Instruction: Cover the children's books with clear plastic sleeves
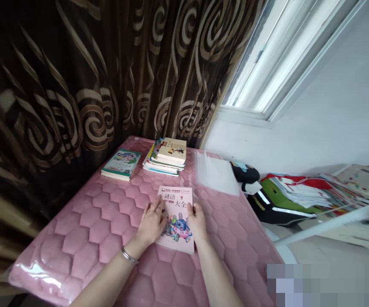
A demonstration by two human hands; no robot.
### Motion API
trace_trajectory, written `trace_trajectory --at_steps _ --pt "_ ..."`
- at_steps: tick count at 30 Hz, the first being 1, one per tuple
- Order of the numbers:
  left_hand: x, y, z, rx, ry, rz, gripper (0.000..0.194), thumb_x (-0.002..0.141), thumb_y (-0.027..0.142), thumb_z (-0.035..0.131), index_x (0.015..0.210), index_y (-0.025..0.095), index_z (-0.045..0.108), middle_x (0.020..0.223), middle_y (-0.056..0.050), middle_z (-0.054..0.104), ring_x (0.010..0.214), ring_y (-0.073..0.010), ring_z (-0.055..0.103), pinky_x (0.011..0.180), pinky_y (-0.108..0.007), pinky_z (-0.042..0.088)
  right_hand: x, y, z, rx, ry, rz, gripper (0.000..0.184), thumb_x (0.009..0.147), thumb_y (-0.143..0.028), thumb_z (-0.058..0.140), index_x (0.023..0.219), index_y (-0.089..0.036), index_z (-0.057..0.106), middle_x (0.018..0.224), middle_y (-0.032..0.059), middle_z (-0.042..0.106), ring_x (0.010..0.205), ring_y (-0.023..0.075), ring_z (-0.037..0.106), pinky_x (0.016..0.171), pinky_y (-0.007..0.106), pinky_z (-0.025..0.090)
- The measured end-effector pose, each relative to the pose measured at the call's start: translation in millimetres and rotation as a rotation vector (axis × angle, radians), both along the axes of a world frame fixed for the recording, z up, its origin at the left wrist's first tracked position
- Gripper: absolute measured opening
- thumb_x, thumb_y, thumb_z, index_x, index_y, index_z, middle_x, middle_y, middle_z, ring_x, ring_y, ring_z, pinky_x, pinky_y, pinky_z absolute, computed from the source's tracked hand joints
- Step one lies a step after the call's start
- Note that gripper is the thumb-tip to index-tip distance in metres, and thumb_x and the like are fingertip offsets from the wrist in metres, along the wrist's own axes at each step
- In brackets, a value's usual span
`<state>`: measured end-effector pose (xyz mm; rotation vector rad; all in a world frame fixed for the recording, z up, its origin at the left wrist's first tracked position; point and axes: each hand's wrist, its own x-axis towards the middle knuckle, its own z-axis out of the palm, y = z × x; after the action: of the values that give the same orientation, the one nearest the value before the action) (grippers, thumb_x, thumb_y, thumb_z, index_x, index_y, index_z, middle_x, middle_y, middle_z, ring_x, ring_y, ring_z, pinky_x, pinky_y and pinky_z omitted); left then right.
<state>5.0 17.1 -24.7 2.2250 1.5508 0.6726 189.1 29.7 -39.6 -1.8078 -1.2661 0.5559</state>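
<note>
While indoors, hands (152,221) above quilted mattress (85,238)

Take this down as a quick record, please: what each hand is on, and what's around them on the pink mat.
Left hand: on the left edge of a riddle book
Right hand: on the book's right edge
Left wrist: metal bangle
Surface: pink quilted mat, plastic-covered
Nearby: stack of books; green-covered book; transparent plastic sheet
Behind: patterned curtain
</note>
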Motion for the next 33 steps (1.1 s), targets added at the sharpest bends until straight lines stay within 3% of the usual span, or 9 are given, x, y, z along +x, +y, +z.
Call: trace_trajectory --at_steps 4,7,9,11,16,20,24,29,33 --pt "1 14 1.9 0.054 -0.413 0.168 0.035 0.086 0.015 0.044 0.117 0.017 0.059 0.13 -0.012 0.055 0.121 -0.0213 0.054 0.102 -0.036 0.045 -2 -1 -0.8 0.134 0.121 -0.006 0.043 0.083 -0.061 0.039 0.09 -0.02 0.054 0.084 0.0072 0.068 0.078 0.0224 0.063 0.068 0.03 0.047" --pt "4 26 2.5 -0.032 -0.747 0.289 0.022 0.084 0.022 0.052 0.104 0.019 0.059 0.096 -0.007 0.069 0.089 -0.0201 0.067 0.08 -0.034 0.054 -2 -3 4.9 0.223 0.238 -0.02 0.046 0.078 -0.064 0.047 0.086 -0.02 0.056 0.08 0.0057 0.068 0.074 0.0226 0.061 0.066 0.031 0.046" --pt "6 32 2.9 -0.153 -0.954 0.341 0.028 0.079 0.03 0.061 0.104 0.018 0.055 0.08 -0.004 0.069 0.074 -0.0192 0.067 0.068 -0.031 0.053 -1 -4 9.5 0.248 0.296 -0.037 0.046 0.076 -0.065 0.051 0.086 -0.02 0.057 0.079 0.0056 0.068 0.073 0.0223 0.061 0.065 0.031 0.046" --pt "7 36 3.5 -0.251 -1.088 0.317 0.036 0.072 0.037 0.066 0.1 0.016 0.056 0.078 -0.005 0.07 0.072 -0.0195 0.066 0.066 -0.03 0.052 1 -5 13.4 0.245 0.332 -0.052 0.048 0.074 -0.065 0.052 0.087 -0.019 0.057 0.08 0.0057 0.068 0.073 0.0222 0.06 0.065 0.031 0.046" --pt "7 33 2.2 -0.374 -1.1 0.178 0.041 0.074 0.053 0.059 0.083 0.014 0.064 0.08 -0.006 0.07 0.082 -0.0223 0.065 0.075 -0.031 0.049 1 -7 14.3 0.204 0.384 -0.046 0.048 0.074 -0.066 0.052 0.09 -0.02 0.057 0.08 0.005 0.068 0.074 0.0224 0.062 0.065 0.031 0.047" --pt "4 30 1.5 -0.348 -0.989 0.187 0.046 0.075 0.058 0.056 0.084 0.014 0.064 0.081 -0.008 0.071 0.084 -0.0239 0.064 0.075 -0.032 0.048 -4 -3 9.1 0.191 0.436 -0.017 0.047 0.076 -0.063 0.054 0.095 -0.02 0.056 0.09 0.0069 0.071 0.083 0.0234 0.065 0.071 0.033 0.05" --pt "2 32 1.8 -0.356 -1.031 0.203 0.049 0.075 0.059 0.057 0.087 0.013 0.065 0.085 -0.01 0.072 0.088 -0.0257 0.065 0.076 -0.032 0.049 -4 -2 10.4 0.188 0.573 -0.032 0.059 0.072 -0.062 0.062 0.112 -0.02 0.053 0.111 0.0106 0.069 0.103 0.0263 0.063 0.083 0.036 0.051" --pt "-1 44 -12.9 -0.366 -1.168 0.285 0.047 0.073 0.057 0.063 0.092 0.013 0.066 0.08 -0.009 0.073 0.088 -0.0265 0.067 0.076 -0.033 0.051 -3 -13 10.3 -0.056 0.702 0.178 0.052 0.073 -0.064 0.062 0.1 -0.019 0.065 0.098 0.0077 0.073 0.093 0.0261 0.067 0.075 0.034 0.053" --pt "-7 53 -22.6 -0.355 -1.292 0.329 0.049 0.071 0.057 0.066 0.093 0.013 0.066 0.082 -0.01 0.074 0.087 -0.0258 0.068 0.079 -0.034 0.052 -10 -18 3.2 -0.102 0.794 0.256 0.054 0.07 -0.061 0.068 0.104 -0.02 0.064 0.093 0.0051 0.073 0.083 0.0237 0.068 0.067 0.032 0.052"
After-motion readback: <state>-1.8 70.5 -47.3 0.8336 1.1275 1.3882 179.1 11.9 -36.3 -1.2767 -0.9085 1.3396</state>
